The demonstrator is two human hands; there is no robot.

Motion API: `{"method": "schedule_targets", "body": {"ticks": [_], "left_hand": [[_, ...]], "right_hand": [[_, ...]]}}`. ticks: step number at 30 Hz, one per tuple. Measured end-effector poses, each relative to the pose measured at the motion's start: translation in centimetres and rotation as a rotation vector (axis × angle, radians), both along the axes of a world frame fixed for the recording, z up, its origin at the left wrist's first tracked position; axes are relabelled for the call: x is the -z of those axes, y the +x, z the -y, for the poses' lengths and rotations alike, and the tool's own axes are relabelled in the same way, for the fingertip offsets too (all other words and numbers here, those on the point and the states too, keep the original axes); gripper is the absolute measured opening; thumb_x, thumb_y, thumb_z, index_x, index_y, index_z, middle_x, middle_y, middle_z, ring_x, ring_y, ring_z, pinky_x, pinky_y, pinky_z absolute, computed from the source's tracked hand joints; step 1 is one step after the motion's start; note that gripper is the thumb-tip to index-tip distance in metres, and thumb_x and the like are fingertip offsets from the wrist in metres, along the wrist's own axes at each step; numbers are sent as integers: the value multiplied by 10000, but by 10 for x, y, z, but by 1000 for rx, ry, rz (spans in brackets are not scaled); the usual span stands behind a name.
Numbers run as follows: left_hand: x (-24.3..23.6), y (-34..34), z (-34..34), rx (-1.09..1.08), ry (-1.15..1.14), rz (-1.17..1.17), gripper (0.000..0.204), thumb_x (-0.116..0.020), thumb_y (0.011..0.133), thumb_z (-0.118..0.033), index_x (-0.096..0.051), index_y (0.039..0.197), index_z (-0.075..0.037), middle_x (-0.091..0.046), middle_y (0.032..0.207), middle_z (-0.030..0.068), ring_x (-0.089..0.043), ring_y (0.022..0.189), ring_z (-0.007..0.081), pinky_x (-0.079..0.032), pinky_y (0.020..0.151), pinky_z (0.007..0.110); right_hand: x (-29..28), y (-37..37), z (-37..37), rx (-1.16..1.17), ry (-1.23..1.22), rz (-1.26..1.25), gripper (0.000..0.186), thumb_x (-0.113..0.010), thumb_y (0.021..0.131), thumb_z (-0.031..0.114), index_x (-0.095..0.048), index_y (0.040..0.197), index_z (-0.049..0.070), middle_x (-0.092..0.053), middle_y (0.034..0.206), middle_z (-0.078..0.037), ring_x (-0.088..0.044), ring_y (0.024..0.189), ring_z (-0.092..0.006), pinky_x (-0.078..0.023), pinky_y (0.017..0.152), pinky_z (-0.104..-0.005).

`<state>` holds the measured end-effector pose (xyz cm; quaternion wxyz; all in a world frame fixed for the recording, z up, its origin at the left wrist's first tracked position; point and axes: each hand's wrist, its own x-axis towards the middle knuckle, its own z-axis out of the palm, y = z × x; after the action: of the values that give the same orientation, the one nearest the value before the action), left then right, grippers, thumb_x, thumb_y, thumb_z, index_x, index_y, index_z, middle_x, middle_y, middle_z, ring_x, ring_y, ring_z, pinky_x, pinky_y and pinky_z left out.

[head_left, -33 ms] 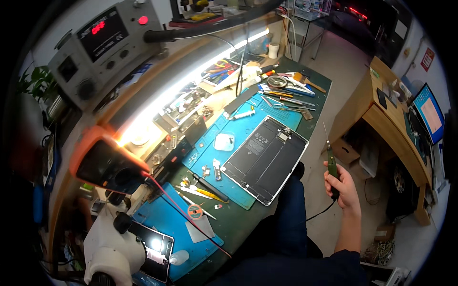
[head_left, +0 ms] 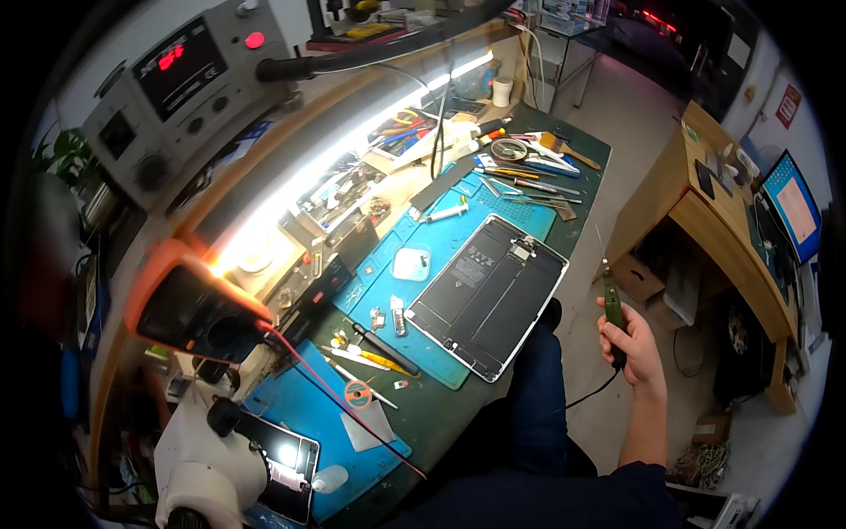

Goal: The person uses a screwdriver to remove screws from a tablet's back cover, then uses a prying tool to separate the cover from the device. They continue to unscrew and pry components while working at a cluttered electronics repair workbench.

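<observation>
My right hand point(head_left: 633, 344) is raised off the right side of the bench, its fingers wrapped around a green pen-shaped electric tool point(head_left: 613, 304). The tool stands nearly upright, a thin needle-like tip pointing up and a black cord trailing from its lower end. My left hand is not in view. To the left of the tool, apart from it, an opened tablet point(head_left: 480, 295) lies on a blue repair mat point(head_left: 414, 236), partly over its front edge. Its dark batteries and inner parts are exposed. Beside it on the mat are a small translucent box point(head_left: 411, 263) and a syringe point(head_left: 447, 212).
An orange multimeter point(head_left: 198, 300) and a white microscope point(head_left: 211, 458) stand at the left, with another device point(head_left: 291, 467) lit beneath the microscope. Tweezers and brushes point(head_left: 564, 150) crowd the bench's far end. A wooden desk point(head_left: 723, 238) with a monitor stands right.
The view has shifted very slightly, so the bench's left side sits a little further left. My right hand and the tool hold the same place.
</observation>
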<state>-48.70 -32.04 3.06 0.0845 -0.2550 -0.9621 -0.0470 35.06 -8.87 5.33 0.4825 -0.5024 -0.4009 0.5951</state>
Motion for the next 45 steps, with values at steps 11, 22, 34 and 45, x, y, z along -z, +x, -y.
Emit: {"method": "schedule_targets", "body": {"ticks": [11,22,34,45], "left_hand": [[-16,14,11,2,-95,-2,272,-611,1001,-126,-669,1231,8,-677,1223,207,-621,1140,402,-484,1006,491],[-25,36,24,16,-136,-4,263,-610,1007,-124,-669,1222,16,-685,1193,207,-632,1112,403,-488,982,490],[-27,64,50,6,-264,-3,253,-610,1014,-121,-670,1212,25,-694,1160,208,-643,1080,405,-493,957,489],[-54,276,114,180,-150,-307,245,-609,1021,-119,-671,1203,33,-702,1130,208,-654,1052,406,-497,933,488]], "right_hand": [[28,21,-9,72,-33,-8,447,-621,1007,66,-507,1431,-17,-589,968,-40,-562,693,-71,-450,533,-218],[25,38,3,101,-15,16,468,-640,1001,82,-505,1437,-20,-583,962,-33,-565,691,-63,-451,539,-210],[8,89,-57,-62,57,340,569,-649,955,59,-481,1497,16,-660,1014,-51,-589,722,-67,-456,560,-199],[3,98,-170,-430,268,502,597,-710,868,74,-580,1450,63,-665,985,-10,-570,789,-69,-456,689,-215]]}}
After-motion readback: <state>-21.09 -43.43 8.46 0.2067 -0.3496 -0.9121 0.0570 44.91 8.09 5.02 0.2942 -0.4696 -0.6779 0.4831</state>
